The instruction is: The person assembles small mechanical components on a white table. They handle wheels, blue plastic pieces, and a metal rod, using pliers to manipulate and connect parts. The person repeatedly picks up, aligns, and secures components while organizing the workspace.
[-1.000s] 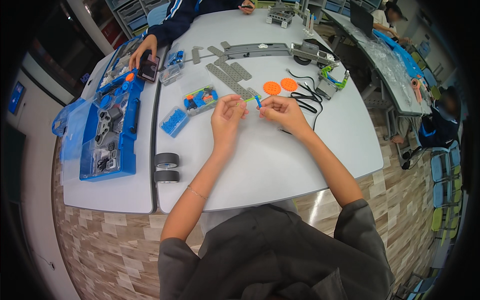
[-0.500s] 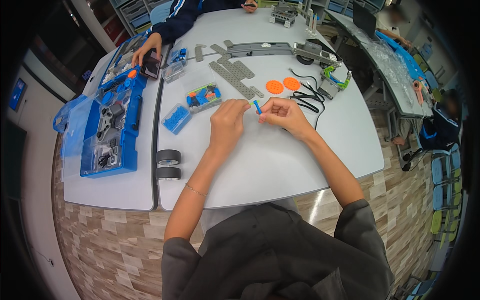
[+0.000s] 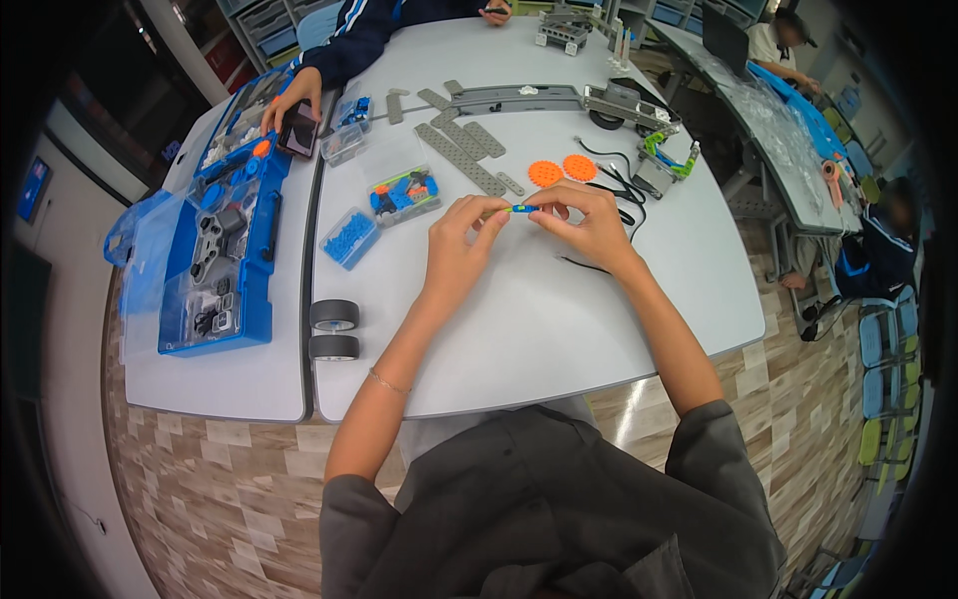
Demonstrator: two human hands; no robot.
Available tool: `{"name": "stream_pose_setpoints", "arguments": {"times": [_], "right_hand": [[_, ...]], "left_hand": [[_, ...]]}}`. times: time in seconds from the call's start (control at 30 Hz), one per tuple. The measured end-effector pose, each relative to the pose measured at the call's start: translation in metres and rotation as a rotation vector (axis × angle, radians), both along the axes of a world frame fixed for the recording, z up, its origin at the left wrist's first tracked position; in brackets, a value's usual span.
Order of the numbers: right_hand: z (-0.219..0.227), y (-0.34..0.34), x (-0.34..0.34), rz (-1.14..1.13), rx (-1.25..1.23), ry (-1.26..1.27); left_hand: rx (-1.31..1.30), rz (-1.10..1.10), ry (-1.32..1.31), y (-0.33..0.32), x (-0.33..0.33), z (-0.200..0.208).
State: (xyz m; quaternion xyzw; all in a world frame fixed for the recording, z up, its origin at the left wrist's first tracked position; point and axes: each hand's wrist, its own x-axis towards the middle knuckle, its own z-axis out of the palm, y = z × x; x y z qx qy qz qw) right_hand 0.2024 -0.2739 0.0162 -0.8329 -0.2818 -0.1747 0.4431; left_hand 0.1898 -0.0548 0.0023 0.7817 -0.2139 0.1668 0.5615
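Note:
Over the middle of the white table, my left hand [image 3: 459, 245] pinches a small yellow-green building piece [image 3: 512, 209] between thumb and fingers. Facing it, my right hand [image 3: 591, 232] pinches a small blue building piece [image 3: 525, 209]. The two pieces meet end to end in a level line; whether they are locked together I cannot tell. Fingertips hide much of both. Beyond my hands lie two orange gears [image 3: 545, 174] and several grey perforated plates [image 3: 464, 160]. A clear box of mixed blue, orange and green parts [image 3: 403, 195] stands left of them.
Near my left forearm are a box of blue pegs [image 3: 349, 238] and two black wheels [image 3: 334, 346]. A blue parts case [image 3: 218, 324] lies left. Black cables [image 3: 629, 190] and a grey-green mechanism [image 3: 661, 170] sit right. A co-worker's hand [image 3: 291, 97] holds a phone [image 3: 298, 130].
My right hand has turned, bringing the blue piece from upright to level against the green one. My left thumb has moved lower, opening a gap below the fingers.

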Motion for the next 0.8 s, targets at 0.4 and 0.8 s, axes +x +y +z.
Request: {"name": "stream_pose_setpoints", "arguments": {"times": [0.4, 0.8], "right_hand": [[0.001, 0.010, -0.003, -0.030, 0.106, -0.176], [-0.006, 0.007, -0.003, 0.147, 0.514, 0.461]], "left_hand": [[-0.274, -0.094, 0.127, 0.000, 0.006, -0.012], [-0.432, -0.426, 0.445, 0.002, 0.004, -0.007]]}}
